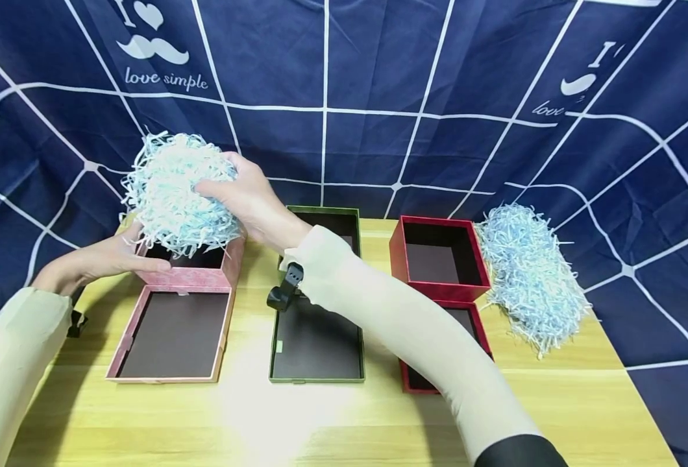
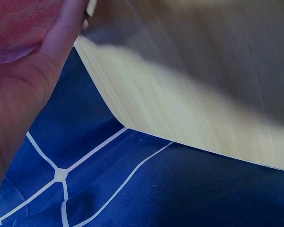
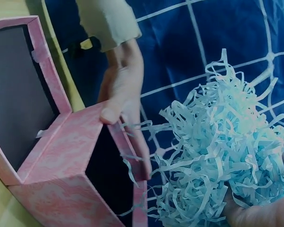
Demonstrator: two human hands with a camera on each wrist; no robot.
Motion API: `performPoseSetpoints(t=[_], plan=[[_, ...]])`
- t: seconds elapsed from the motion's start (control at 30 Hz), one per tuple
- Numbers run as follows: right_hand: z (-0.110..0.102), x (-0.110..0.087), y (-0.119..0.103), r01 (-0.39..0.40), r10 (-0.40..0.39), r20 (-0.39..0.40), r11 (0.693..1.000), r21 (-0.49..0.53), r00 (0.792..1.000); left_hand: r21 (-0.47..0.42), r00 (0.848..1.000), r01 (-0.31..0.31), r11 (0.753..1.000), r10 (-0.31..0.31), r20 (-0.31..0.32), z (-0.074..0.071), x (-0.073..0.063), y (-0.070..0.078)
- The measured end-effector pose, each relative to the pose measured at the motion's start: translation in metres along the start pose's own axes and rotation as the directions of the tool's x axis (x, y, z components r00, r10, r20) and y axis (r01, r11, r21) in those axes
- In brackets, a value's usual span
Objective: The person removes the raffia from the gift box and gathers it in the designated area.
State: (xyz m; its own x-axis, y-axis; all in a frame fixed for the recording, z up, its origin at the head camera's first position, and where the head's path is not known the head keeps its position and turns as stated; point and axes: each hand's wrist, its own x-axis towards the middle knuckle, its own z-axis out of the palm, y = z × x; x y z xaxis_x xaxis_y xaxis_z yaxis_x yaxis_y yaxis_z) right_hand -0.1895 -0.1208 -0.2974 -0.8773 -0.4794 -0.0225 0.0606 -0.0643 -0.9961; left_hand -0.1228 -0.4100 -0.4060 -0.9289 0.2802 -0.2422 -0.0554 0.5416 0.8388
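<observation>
My right hand (image 1: 245, 194) grips a big fluffy clump of light blue shredded paper (image 1: 177, 188) above the pink box (image 1: 200, 275). Loose strands dangle from the clump (image 3: 217, 156) beside the box opening in the right wrist view. My left hand (image 1: 107, 256) holds the box by its left side wall, thumb at the rim and fingers along the outside, as the right wrist view shows. Dark inside, the box has its hinged lid (image 1: 171, 334) folded open toward me on the table. The clump hides the box's back part.
A green box (image 1: 319, 377) with its lid folded open stands in the middle, partly behind my right arm. Farther right is an open red box (image 1: 399, 253). Another heap of blue shredded paper (image 1: 531, 272) lies beside it. A dark blue cloth (image 1: 367, 155) hangs behind the wooden table (image 1: 250, 415).
</observation>
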Motion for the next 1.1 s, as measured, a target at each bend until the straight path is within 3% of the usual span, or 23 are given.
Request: performPoseSetpoints(t=[0.07,0.27,0.4,0.67,1.1], plan=[[-0.006,-0.003,-0.005,0.01,-0.01,0.016,1.0,0.019,1.0,0.018,1.0,0.004,1.0,-0.004,-0.004,0.0,0.0,-0.001],[-0.025,-0.014,-0.018,0.02,-0.023,0.047,0.999,0.048,0.999,-0.026,0.997,-0.072,0.997,0.072,-0.012,0.0,0.004,-0.001],[-0.036,-0.021,-0.026,0.026,-0.028,0.036,0.999,0.035,0.999,-0.006,0.996,-0.081,0.997,0.081,-0.028,-0.001,0.002,0.0],[-0.064,-0.039,-0.034,0.064,-0.069,0.034,0.992,0.111,0.997,0.008,0.99,-0.14,0.99,0.14,-0.013,-0.001,0.002,-0.002],[-0.115,-0.069,-0.031,0.019,-0.023,0.028,0.991,0.131,0.999,0.034,0.989,-0.138,0.99,0.139,-0.04,-0.001,0.004,-0.006]])
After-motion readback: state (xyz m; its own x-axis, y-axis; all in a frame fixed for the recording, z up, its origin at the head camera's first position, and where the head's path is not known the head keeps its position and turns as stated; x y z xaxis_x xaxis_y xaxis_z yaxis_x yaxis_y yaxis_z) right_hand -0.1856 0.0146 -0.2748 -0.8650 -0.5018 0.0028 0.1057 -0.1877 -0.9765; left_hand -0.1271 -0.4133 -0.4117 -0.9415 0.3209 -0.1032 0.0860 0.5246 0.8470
